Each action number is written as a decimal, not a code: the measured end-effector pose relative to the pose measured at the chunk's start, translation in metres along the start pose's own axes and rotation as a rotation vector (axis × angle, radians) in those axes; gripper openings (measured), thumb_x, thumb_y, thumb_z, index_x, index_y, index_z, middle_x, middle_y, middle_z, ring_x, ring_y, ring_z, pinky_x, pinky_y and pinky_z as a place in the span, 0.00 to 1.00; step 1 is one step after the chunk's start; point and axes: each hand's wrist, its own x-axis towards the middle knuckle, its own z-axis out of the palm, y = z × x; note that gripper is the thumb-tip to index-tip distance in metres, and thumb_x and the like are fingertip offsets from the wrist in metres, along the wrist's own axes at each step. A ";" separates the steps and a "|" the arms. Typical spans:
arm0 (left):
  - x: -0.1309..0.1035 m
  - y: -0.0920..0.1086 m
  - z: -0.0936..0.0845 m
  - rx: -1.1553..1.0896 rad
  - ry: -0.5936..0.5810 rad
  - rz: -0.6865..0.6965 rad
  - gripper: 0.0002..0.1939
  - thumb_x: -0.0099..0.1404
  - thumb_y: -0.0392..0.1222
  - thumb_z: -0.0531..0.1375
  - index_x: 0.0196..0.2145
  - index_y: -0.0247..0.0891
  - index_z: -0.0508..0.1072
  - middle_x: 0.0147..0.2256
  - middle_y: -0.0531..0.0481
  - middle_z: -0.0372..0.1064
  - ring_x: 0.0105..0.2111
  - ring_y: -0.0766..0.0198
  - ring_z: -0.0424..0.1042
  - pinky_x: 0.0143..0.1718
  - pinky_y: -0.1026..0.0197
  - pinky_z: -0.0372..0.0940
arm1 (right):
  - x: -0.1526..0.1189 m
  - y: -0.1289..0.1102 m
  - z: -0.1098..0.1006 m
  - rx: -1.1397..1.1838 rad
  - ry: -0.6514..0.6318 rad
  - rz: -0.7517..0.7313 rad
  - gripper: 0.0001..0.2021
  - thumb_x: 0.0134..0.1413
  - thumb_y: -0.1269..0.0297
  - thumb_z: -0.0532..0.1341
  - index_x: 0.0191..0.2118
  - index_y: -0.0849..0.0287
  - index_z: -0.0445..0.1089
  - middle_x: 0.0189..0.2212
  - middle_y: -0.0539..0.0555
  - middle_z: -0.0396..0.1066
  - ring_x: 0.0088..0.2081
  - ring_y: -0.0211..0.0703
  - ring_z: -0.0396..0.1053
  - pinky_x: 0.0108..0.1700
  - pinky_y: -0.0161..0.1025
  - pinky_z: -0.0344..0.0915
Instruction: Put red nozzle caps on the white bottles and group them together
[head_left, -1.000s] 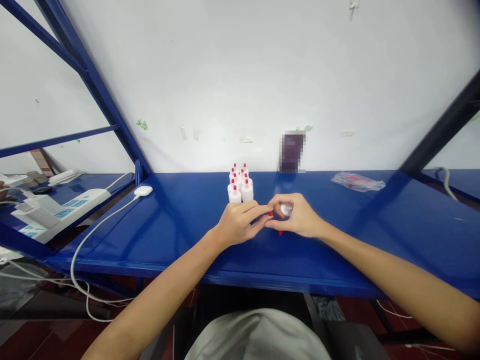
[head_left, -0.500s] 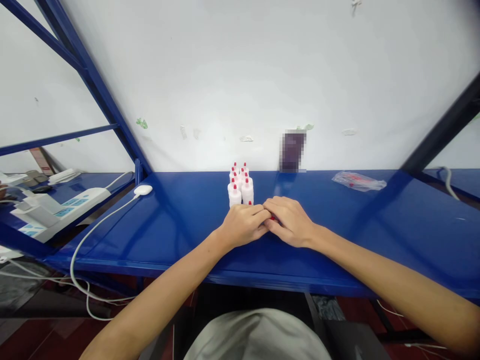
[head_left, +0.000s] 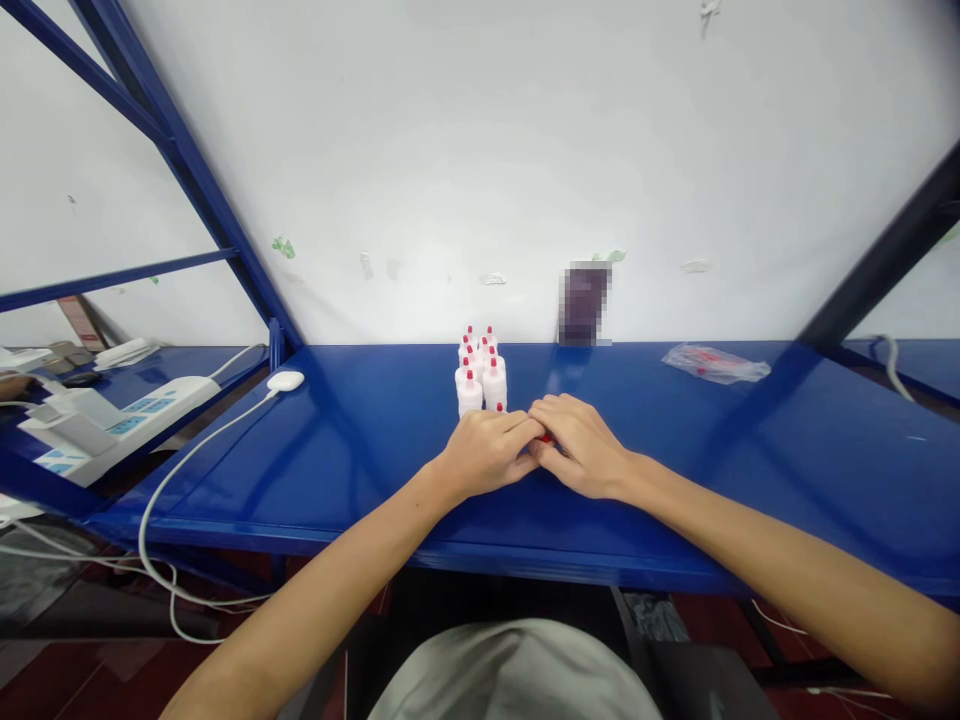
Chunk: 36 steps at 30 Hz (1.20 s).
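Note:
Over the middle of the blue table, my left hand (head_left: 487, 450) and my right hand (head_left: 581, 448) meet with their fingers curled together. A small red cap (head_left: 546, 437) shows in the gap between them, and my right hand's fingers close around it. Whatever my left hand wraps is hidden behind its fingers. Just beyond my left hand, several white squeeze bottles (head_left: 470, 397) with red pointed caps stand upright in two close rows. One red cap (head_left: 499, 407) pokes up right behind my left knuckles, its bottle mostly covered.
A clear plastic bag (head_left: 716, 364) with red pieces lies at the right back. A blurred dark upright object (head_left: 585, 303) leans on the wall. On the left are a white charger puck (head_left: 286, 381) with a cable and a white power strip (head_left: 142, 420).
Almost nothing differs. My hands stay joined at the same spot, with only a tiny shift to the right. The bottles stand as before.

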 end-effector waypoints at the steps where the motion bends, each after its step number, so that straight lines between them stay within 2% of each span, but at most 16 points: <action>1: 0.000 0.000 0.000 0.001 -0.003 0.005 0.07 0.66 0.38 0.55 0.32 0.36 0.72 0.25 0.53 0.73 0.23 0.68 0.71 0.25 0.65 0.60 | 0.000 0.000 -0.001 0.023 -0.006 0.010 0.06 0.55 0.66 0.52 0.28 0.55 0.52 0.24 0.50 0.61 0.26 0.42 0.55 0.33 0.41 0.51; 3: 0.000 0.001 0.001 0.018 -0.008 0.010 0.09 0.67 0.39 0.55 0.30 0.36 0.71 0.24 0.53 0.73 0.23 0.67 0.71 0.24 0.65 0.60 | 0.000 -0.001 -0.003 0.088 -0.025 0.034 0.03 0.53 0.68 0.51 0.33 0.55 0.53 0.25 0.49 0.61 0.26 0.42 0.56 0.32 0.40 0.51; 6: 0.001 0.002 0.001 0.056 0.014 0.012 0.10 0.67 0.40 0.55 0.29 0.37 0.71 0.20 0.54 0.70 0.19 0.68 0.69 0.21 0.65 0.58 | 0.000 -0.002 -0.006 0.184 -0.052 0.051 0.07 0.53 0.69 0.50 0.37 0.54 0.51 0.24 0.46 0.61 0.24 0.42 0.57 0.30 0.39 0.51; 10: 0.001 0.003 0.001 0.071 0.046 -0.011 0.08 0.68 0.40 0.56 0.34 0.36 0.73 0.20 0.55 0.71 0.18 0.68 0.69 0.21 0.65 0.58 | -0.001 -0.003 -0.008 0.307 -0.068 0.062 0.06 0.56 0.71 0.48 0.37 0.53 0.49 0.21 0.43 0.57 0.21 0.40 0.55 0.28 0.38 0.50; 17: 0.000 0.005 0.004 -0.014 0.020 -0.071 0.10 0.70 0.41 0.53 0.41 0.35 0.72 0.21 0.53 0.72 0.19 0.67 0.71 0.22 0.66 0.60 | -0.001 -0.003 -0.006 0.393 -0.034 0.077 0.05 0.58 0.71 0.47 0.38 0.53 0.51 0.20 0.42 0.54 0.20 0.38 0.54 0.27 0.36 0.51; 23: -0.002 0.007 0.008 -0.141 -0.072 -0.179 0.10 0.71 0.41 0.52 0.43 0.35 0.70 0.22 0.53 0.72 0.20 0.67 0.71 0.22 0.67 0.60 | -0.002 0.000 -0.003 0.427 -0.001 0.081 0.06 0.59 0.71 0.48 0.41 0.53 0.53 0.20 0.42 0.56 0.20 0.38 0.56 0.27 0.36 0.53; 29: -0.001 0.011 0.012 -0.249 -0.093 -0.272 0.08 0.71 0.40 0.53 0.41 0.35 0.69 0.22 0.54 0.71 0.20 0.68 0.69 0.23 0.67 0.59 | -0.002 0.005 -0.002 0.444 0.009 0.042 0.06 0.63 0.69 0.47 0.44 0.54 0.55 0.25 0.45 0.64 0.23 0.38 0.61 0.29 0.36 0.56; 32: 0.002 0.010 0.009 -0.304 -0.054 -0.299 0.08 0.71 0.39 0.52 0.41 0.35 0.69 0.21 0.56 0.68 0.18 0.70 0.65 0.22 0.68 0.57 | -0.002 0.009 -0.005 0.438 -0.003 0.034 0.10 0.65 0.62 0.50 0.49 0.55 0.57 0.28 0.47 0.66 0.26 0.39 0.63 0.32 0.37 0.58; 34: 0.004 0.007 0.002 -0.321 0.022 -0.350 0.08 0.70 0.40 0.53 0.41 0.35 0.69 0.19 0.58 0.65 0.17 0.72 0.63 0.22 0.70 0.56 | -0.001 0.013 -0.008 0.451 0.046 0.077 0.13 0.65 0.58 0.50 0.51 0.56 0.59 0.28 0.48 0.66 0.26 0.39 0.63 0.32 0.38 0.59; 36: 0.006 0.000 -0.007 -0.294 0.129 -0.447 0.08 0.69 0.42 0.56 0.40 0.36 0.71 0.18 0.60 0.63 0.17 0.74 0.61 0.22 0.70 0.56 | 0.001 0.020 -0.010 0.441 0.135 0.175 0.13 0.65 0.56 0.50 0.45 0.57 0.65 0.27 0.49 0.66 0.26 0.39 0.63 0.31 0.37 0.59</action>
